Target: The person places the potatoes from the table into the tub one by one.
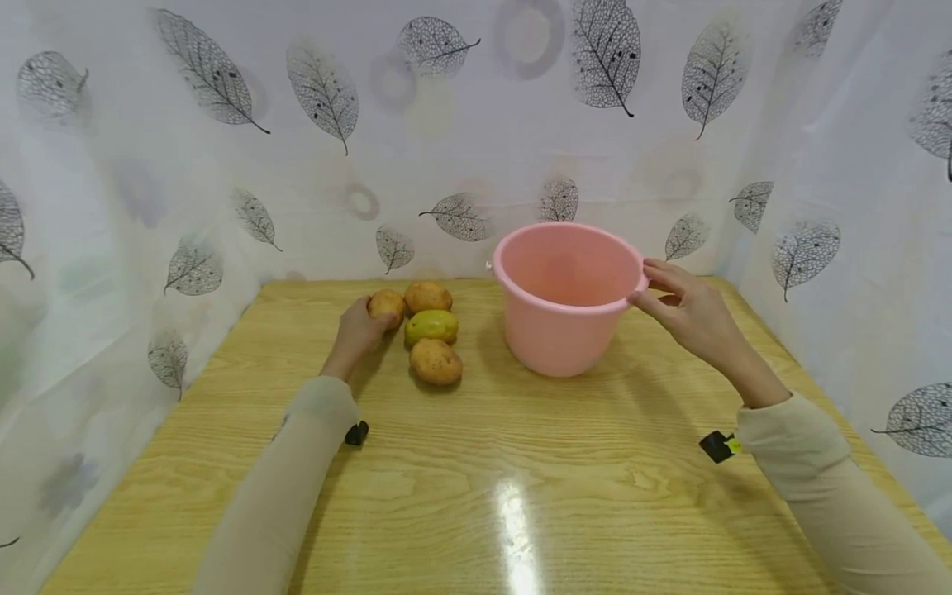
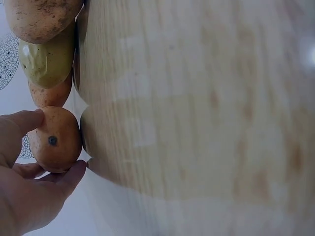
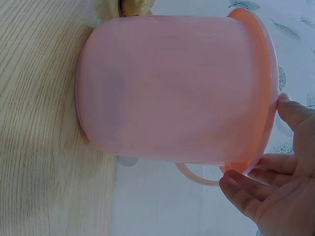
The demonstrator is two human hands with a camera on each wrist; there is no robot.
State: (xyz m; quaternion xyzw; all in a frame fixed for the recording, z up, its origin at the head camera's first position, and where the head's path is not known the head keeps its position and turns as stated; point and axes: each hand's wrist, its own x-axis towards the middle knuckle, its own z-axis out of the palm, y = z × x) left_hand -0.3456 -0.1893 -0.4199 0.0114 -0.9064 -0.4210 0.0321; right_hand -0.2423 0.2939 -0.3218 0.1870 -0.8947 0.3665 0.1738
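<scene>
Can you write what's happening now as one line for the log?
left hand: grips potato | right hand: holds pink bucket rim | bucket: upright on table

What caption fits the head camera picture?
Left hand grips a brown potato; right hand holds the pink plastic bucket.

Table (image 1: 521,496): pale wood grain, coated glossy, glare was reflected.
Bucket (image 1: 563,330): smooth pink plastic, faintly translucent.
Potatoes (image 1: 435,362): matt, speckled, rough skin.
Curtain (image 1: 446,140): thin leaf-printed cloth.
</scene>
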